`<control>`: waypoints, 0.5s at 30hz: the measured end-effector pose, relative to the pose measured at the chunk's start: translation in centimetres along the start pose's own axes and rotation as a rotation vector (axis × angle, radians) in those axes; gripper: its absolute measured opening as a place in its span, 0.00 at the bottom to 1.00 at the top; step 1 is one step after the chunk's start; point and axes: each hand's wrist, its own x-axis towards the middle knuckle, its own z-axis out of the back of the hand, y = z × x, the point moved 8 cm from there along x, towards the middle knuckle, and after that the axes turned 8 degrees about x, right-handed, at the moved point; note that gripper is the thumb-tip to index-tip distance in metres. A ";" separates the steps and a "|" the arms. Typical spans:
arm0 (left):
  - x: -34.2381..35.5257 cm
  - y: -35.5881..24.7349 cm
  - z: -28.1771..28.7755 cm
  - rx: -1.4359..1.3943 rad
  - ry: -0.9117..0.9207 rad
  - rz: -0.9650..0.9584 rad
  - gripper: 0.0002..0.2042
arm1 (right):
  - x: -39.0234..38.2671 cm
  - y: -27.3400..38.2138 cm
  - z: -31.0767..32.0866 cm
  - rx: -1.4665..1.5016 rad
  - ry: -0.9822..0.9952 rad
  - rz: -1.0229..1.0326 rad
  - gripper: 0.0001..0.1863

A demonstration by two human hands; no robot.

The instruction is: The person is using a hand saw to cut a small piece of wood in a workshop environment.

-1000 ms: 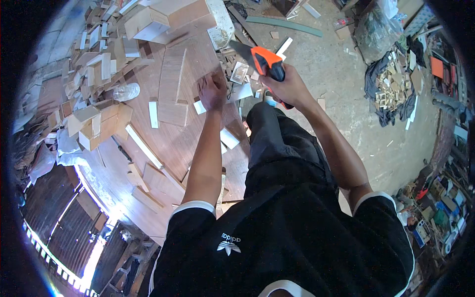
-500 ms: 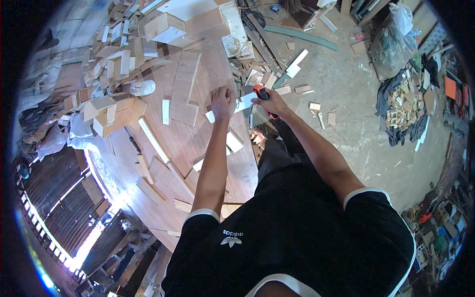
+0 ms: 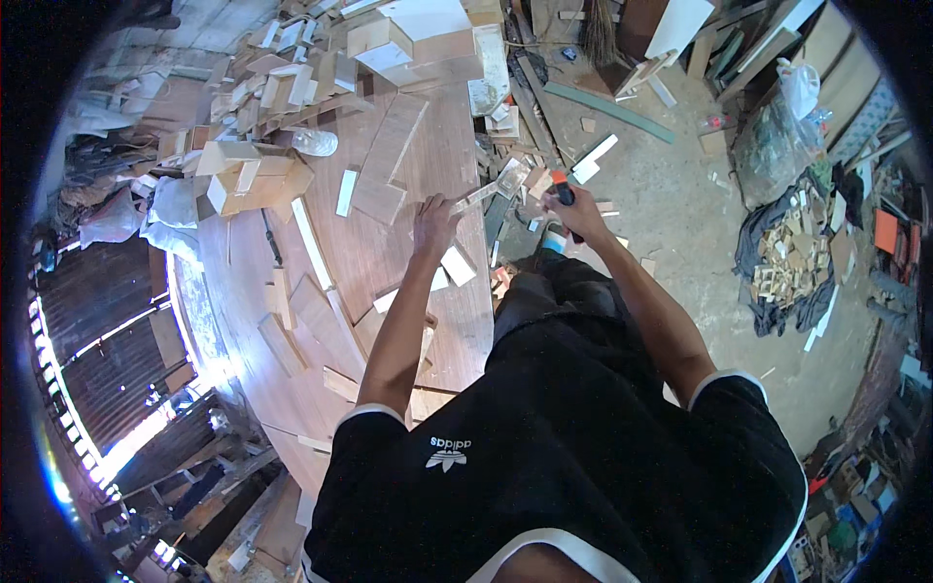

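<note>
My right hand (image 3: 579,212) is closed around the black-and-orange handle of what looks like a handsaw (image 3: 565,192), just off the table's right edge. Its blade is hard to make out against the clutter behind. At that same edge, my left hand (image 3: 434,225) is closed over a narrow wooden strip (image 3: 473,199). One end of the strip sticks out past the table (image 3: 452,126) toward my right hand; the rest is hidden under the fingers. A short white-faced wood block (image 3: 458,264) lies on the table close to my left wrist.
Wooden boxes and offcuts (image 3: 282,92) are heaped at the table's far left, near a clear plastic container (image 3: 315,143). Long strips (image 3: 313,243) lie left of my forearm. Scraps, a green strip (image 3: 610,112) and a dark sheet of small offcuts (image 3: 789,255) cover parts of the floor.
My right hand has drawn back to the right with the handsaw, away from my left hand. My left hand stays at the table's edge. The whole view has shifted slightly.
</note>
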 end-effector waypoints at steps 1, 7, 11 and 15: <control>-0.2 0.5 0.0 -0.054 -0.016 0.041 0.09 | -1.5 0.1 0.7 0.051 0.006 -0.042 0.16; -2.2 0.4 3.1 -0.481 0.015 0.319 0.10 | -10.0 2.6 4.5 0.146 -0.042 -0.064 0.14; -6.5 -1.9 7.5 -0.643 -0.082 0.388 0.10 | -14.6 5.3 4.2 0.148 -0.065 -0.027 0.18; -11.5 -4.7 12.4 -0.642 -0.199 0.362 0.10 | -19.1 10.1 2.1 0.058 -0.016 0.010 0.15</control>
